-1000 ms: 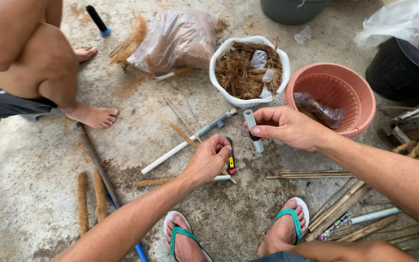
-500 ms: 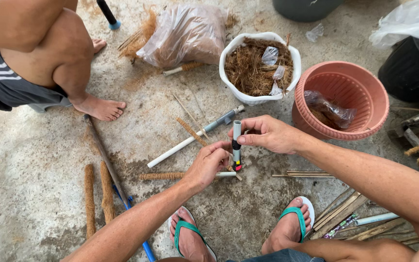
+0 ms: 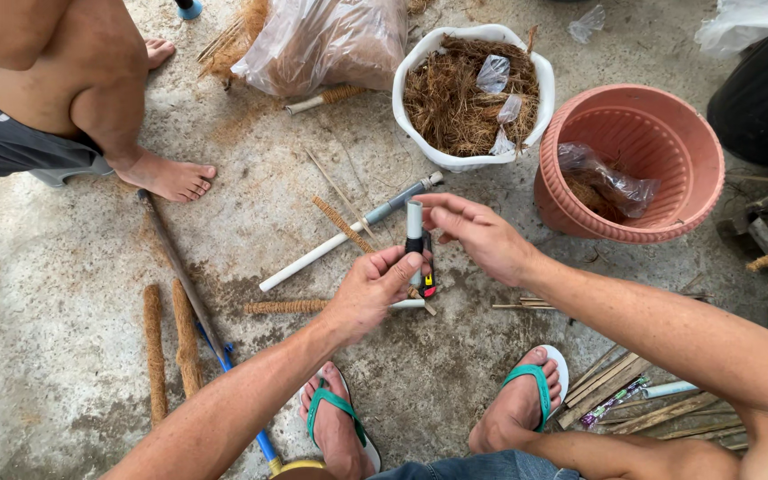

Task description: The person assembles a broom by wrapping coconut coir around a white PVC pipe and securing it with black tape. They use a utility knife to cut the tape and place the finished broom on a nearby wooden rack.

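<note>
Both hands meet over the concrete floor [image 3: 64, 267], just below the white bowl [image 3: 420, 133], which is full of brown coconut fibre. The left hand [image 3: 371, 293] is curled shut around the lower end of a short black tool [image 3: 421, 262] with a yellow and red mark near its base. The right hand [image 3: 482, 236] pinches the pale grey tube [image 3: 414, 218] at the top of that tool between thumb and forefinger, the other fingers loosely spread. The piece is held roughly upright, clear of the floor.

Right of the white bowl, touching it, stands a terracotta pot [image 3: 668, 133] with a clear plastic bag inside. Left of the bowl lies a plastic sack [image 3: 322, 44] of fibre. Below the bowl, a long white pipe [image 3: 313, 258] lies slantwise on the floor, with fibre-wrapped sticks [image 3: 171, 338] further left. A second person's bare foot [image 3: 166, 178] rests well left of the bowl. The wearer's feet, in green sandals [image 3: 535, 382], sit below the hands.
</note>
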